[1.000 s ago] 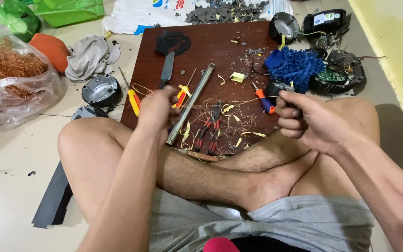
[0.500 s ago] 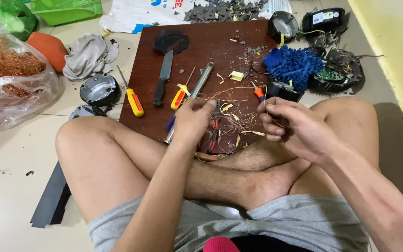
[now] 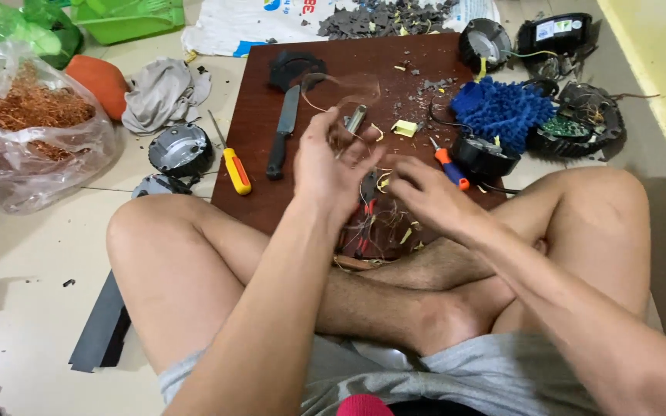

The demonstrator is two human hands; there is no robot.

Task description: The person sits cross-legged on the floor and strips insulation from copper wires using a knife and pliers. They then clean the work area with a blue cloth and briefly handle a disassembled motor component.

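Note:
I sit cross-legged on the floor behind a dark brown wooden board (image 3: 256, 162). My left hand (image 3: 325, 169) is raised over the board's middle, fingers pinched on a thin copper wire (image 3: 348, 79) that loops up above it. My right hand (image 3: 422, 192) is close beside it on the right, fingertips pointing at the left hand. Its fingers are blurred, so its grip is unclear. Under both hands lies a tangle of wire scraps and red-handled pliers (image 3: 364, 223), partly hidden. A grey metal bar (image 3: 357, 119) shows past my left fingers.
On the board lie a black knife (image 3: 284, 132), a yellow screwdriver (image 3: 235, 168), an orange screwdriver (image 3: 450, 165) and a blue fluffy cloth (image 3: 499, 110). Black motor parts (image 3: 580, 123) lie to the right. A plastic bag of copper wire (image 3: 32, 131), a grey rag (image 3: 162, 94) and a round metal part (image 3: 181, 149) lie to the left.
My left hand has lifted off the board and turned upright, drawing a thin wire up with it. My right hand has moved left toward it. The camera view has shifted closer.

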